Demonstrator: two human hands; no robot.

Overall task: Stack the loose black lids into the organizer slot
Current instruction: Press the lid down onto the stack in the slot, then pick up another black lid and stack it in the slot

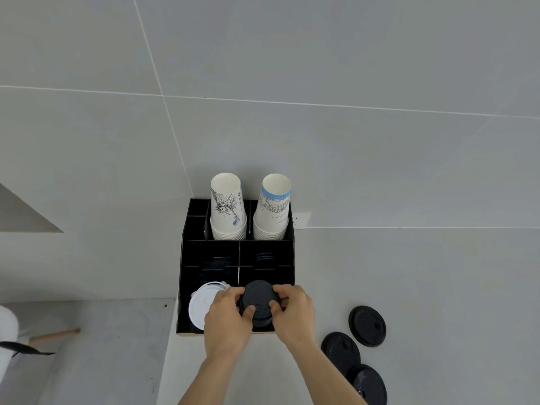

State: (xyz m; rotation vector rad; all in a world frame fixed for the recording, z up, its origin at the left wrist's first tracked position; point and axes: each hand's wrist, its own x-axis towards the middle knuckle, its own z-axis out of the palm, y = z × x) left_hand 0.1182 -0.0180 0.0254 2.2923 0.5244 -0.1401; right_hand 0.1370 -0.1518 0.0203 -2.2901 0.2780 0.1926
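Between both hands, a stack of black lids (258, 302) is held over the front right slot of the black organizer (187, 258). The left hand (226, 320) grips the stack's left side, thumb pressed on the top lid, and the right hand (293, 309) grips the right side the same way, fingers curled round the far edge. Just left of the left hand, a stack of white lids (201, 305) sits in the neighbouring front slot, partly hidden by the knuckles. Beyond the hands, two middle slots hold more dark lids, hard to make out in the shadow. Farther back stand two stacks of upside-down paper cups (228, 209), one with a dark line drawing, one with a blue band. To the right of the right wrist, three loose black lids (367, 325) lie on the grey counter (438, 287), two of them overlapping near the forearm.
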